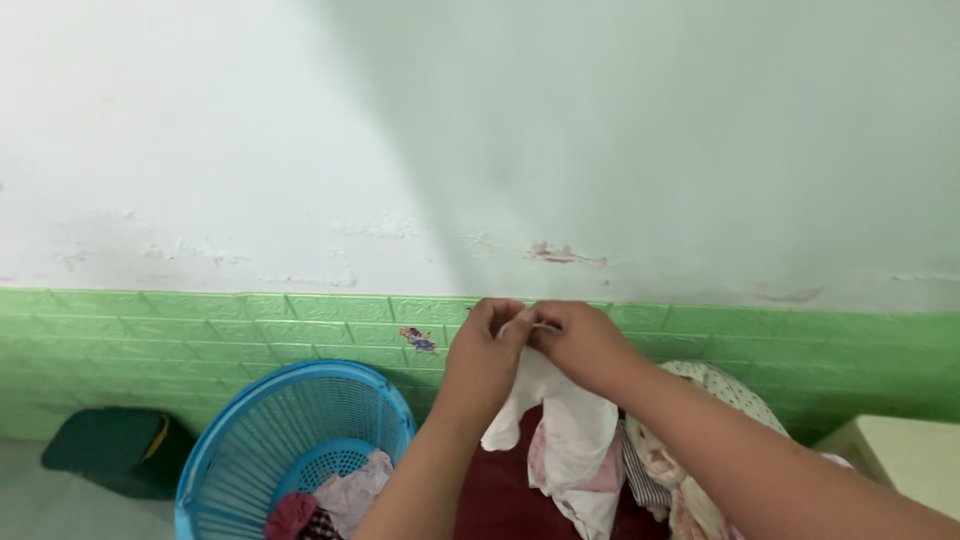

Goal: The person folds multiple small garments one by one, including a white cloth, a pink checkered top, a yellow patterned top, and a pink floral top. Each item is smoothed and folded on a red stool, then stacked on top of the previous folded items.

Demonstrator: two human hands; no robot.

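Hands, left hand (483, 352) and right hand (580, 342), pinch soft, seemingly cotton white garment (560, 425).

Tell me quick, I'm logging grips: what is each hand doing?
Left hand: closed, pinching the top of the white cloth garment.
Right hand: closed, pinching the same garment.

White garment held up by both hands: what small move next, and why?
Probably slide the hands apart along the top edge. The left hand and right hand pinch the white garment at nearly the same spot, so it hangs bunched above the clothes pile, beside the blue basket.
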